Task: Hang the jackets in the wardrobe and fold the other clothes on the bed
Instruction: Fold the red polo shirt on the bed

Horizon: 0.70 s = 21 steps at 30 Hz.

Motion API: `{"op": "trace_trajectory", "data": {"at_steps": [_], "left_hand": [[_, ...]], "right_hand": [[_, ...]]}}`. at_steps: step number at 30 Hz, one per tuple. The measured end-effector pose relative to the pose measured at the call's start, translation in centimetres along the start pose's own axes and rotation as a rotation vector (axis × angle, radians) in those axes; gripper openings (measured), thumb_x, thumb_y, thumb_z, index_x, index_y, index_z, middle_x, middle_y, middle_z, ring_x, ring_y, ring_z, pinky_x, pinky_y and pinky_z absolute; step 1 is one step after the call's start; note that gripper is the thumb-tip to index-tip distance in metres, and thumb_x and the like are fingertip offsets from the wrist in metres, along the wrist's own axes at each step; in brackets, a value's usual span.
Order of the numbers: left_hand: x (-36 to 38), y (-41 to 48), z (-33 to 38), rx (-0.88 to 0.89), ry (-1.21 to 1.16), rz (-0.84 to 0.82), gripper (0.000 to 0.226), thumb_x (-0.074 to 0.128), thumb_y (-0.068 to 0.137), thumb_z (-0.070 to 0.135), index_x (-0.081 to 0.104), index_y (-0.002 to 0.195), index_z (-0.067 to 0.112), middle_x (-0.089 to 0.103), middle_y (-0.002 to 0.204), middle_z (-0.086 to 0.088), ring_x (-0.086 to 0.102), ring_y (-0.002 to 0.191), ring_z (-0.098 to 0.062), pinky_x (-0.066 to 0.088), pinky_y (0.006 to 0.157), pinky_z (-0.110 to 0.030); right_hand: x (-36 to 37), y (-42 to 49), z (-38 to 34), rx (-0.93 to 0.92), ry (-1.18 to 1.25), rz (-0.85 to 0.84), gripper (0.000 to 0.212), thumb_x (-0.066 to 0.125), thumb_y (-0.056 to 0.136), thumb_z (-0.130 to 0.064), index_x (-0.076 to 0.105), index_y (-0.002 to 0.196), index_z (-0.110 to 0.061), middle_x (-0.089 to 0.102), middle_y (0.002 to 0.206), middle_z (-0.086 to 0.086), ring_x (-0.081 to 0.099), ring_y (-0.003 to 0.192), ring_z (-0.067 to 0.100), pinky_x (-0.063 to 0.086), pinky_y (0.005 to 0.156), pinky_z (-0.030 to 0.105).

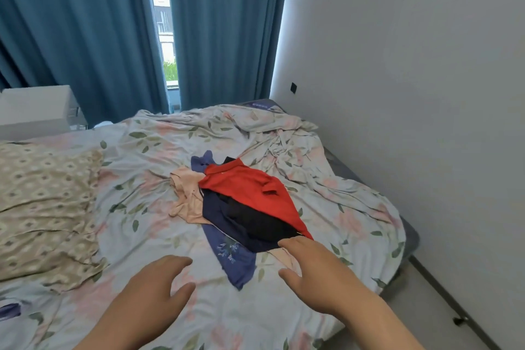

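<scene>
Several limp, light clothes (241, 216) on the bed (136, 156) — we'd grab the red shirt (255, 190) by what's probably its hem; left hand (159, 278), right hand (315, 267) spread, empty.

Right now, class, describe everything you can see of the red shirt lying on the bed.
The red shirt is bright, soft-looking cloth with a small pale mark near its far end and a rumpled fold on its right side. Unfolded, it lies on the bed, draped over a black garment, beside a pink garment. Its near tip ends by the right hand; contact is unclear.
</scene>
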State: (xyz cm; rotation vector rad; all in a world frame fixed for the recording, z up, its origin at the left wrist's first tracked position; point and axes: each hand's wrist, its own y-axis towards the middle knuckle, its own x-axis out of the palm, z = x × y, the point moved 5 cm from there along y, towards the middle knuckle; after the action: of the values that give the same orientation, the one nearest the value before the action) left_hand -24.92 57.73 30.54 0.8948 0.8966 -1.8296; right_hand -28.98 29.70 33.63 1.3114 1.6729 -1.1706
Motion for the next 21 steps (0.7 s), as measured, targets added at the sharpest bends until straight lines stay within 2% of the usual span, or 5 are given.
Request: {"op": "trace_trajectory", "data": {"at_steps": [9, 21], "left_hand": [[5.2, 6.7, 7.6, -0.081, 0.055, -0.009, 0.047, 0.048, 0.096, 0.051, 0.041, 0.141, 0.038, 0.042, 0.142, 0.024, 0.039, 0.131, 0.000, 0.032, 0.102, -0.017], [6.6, 10.4, 9.9, -0.066, 0.066, -0.019, 0.048, 0.047, 0.096, 0.049, 0.042, 0.142, 0.037, 0.044, 0.140, 0.023, 0.040, 0.130, 0.000, 0.030, 0.103, -0.015]], "right_hand": [[-1.4, 2.0, 12.6, 0.007, 0.053, -0.092, 0.051, 0.047, 0.096, -0.049, 0.035, 0.144, -0.039, 0.040, 0.145, -0.017, 0.039, 0.132, 0.007, 0.035, 0.103, 0.023], [-0.1, 4.6, 14.5, -0.027, 0.125, -0.155, 0.058, 0.049, 0.096, -0.050, 0.028, 0.149, -0.041, 0.030, 0.154, -0.021, 0.034, 0.139, 0.005, 0.028, 0.108, 0.020]]}}
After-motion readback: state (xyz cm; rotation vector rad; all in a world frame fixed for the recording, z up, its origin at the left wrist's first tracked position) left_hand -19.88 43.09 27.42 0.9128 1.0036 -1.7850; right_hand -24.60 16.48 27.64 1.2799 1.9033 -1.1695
